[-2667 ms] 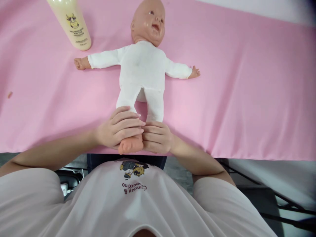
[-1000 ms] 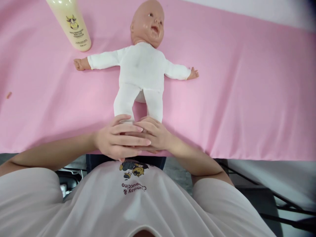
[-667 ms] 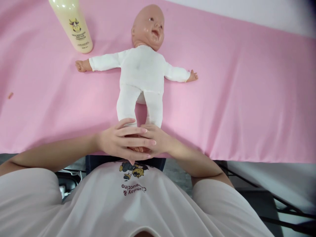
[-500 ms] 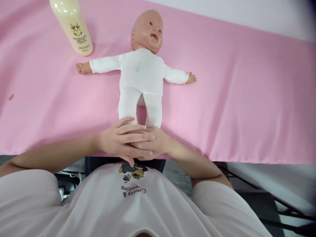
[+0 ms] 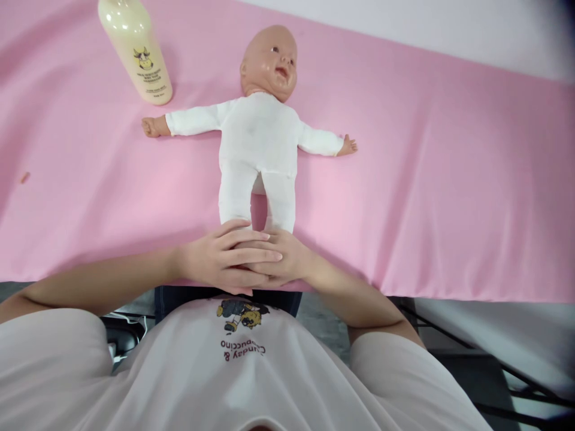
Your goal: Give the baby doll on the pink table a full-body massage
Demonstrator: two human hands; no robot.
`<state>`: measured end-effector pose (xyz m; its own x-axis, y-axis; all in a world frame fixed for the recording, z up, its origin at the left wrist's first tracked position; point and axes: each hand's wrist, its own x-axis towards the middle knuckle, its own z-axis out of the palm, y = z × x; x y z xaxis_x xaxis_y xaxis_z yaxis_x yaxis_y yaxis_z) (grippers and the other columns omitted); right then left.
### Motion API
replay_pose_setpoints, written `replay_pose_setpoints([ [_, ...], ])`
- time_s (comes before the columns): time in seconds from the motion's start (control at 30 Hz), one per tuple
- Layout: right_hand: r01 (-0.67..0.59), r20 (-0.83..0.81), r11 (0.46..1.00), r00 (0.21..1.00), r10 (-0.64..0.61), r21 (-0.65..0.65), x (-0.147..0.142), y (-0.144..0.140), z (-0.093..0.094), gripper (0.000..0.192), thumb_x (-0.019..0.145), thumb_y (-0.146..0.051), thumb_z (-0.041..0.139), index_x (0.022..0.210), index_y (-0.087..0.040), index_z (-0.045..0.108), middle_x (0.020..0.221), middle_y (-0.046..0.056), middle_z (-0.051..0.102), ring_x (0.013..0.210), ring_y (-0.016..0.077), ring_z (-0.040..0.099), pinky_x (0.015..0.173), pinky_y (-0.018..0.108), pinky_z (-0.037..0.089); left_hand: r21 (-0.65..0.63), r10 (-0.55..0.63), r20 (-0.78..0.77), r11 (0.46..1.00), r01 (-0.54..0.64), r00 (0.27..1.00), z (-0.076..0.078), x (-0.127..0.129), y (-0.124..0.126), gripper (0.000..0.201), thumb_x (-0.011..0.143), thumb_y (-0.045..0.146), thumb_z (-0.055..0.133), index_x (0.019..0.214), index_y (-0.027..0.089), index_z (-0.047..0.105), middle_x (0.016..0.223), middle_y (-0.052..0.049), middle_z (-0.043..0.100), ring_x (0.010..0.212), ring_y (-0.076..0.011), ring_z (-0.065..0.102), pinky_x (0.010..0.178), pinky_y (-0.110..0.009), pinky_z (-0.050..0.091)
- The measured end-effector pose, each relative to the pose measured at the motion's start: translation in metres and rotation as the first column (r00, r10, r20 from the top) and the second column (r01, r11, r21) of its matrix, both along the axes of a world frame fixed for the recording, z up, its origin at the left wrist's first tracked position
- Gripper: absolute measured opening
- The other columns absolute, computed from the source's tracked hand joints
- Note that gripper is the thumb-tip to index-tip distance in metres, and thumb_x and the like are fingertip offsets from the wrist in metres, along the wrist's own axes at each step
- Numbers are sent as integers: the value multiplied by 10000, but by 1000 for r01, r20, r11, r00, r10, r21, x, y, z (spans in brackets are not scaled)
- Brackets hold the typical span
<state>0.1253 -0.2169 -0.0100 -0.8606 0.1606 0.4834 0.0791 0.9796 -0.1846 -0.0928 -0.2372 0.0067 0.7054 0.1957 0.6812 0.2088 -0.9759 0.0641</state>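
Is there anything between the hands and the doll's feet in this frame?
Nothing visible. The left hand and right hand overlap at the ends of the doll's legs, hiding both feet. The bottle stands apart, beyond the doll's arm.

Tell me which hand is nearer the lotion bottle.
Left. The left hand lies at the doll's feet on the lotion bottle side; the right hand sits farther across.

Pink-covered table (image 5: pixel 449 179): baby doll (image 5: pixel 258 137) lying face-up, cream bottle (image 5: pixel 137 51) upright, small scrap (image 5: pixel 24 177).
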Motion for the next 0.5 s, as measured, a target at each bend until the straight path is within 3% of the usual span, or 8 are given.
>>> replay_pose_setpoints([
  [0.13,10,-110,999,994,-14,-35,-3,0,-5,408,1041,-477,501,1279,-160,599,1147,87,740,1150,213,700,824,366,637,-85,23,48,996,-19,999,3,6,-3,239,1034,366,530,915,234,690,1153,-26,745,1234,-228,602,1120,-430,492],
  [0.23,35,-111,999,993,-37,-20,-4,-1,-5,422,1053,-507,473,1257,-166,616,1116,74,748,1112,197,716,804,352,640,-119,-10,49,993,16,999,1,5,-2,238,1039,324,523,887,226,677,1147,-36,751,1239,-220,598,1136,-428,475],
  [0.37,82,-117,997,990,-81,7,-7,-2,-2,427,1066,-529,427,1232,-195,636,1065,52,762,1039,183,734,783,339,639,-116,-48,37,992,52,998,-2,3,1,266,1030,436,545,895,245,672,1183,-44,749,1267,-241,594,1127,-454,480],
  [0.5,71,-204,997,977,-62,37,-9,-3,-3,397,1012,-542,528,1184,-204,645,1051,51,754,1033,190,729,783,336,633,-53,-84,102,995,89,991,-5,1,6,354,949,594,624,1028,251,660,1212,-73,735,1277,-267,588,1106,-471,494],
])
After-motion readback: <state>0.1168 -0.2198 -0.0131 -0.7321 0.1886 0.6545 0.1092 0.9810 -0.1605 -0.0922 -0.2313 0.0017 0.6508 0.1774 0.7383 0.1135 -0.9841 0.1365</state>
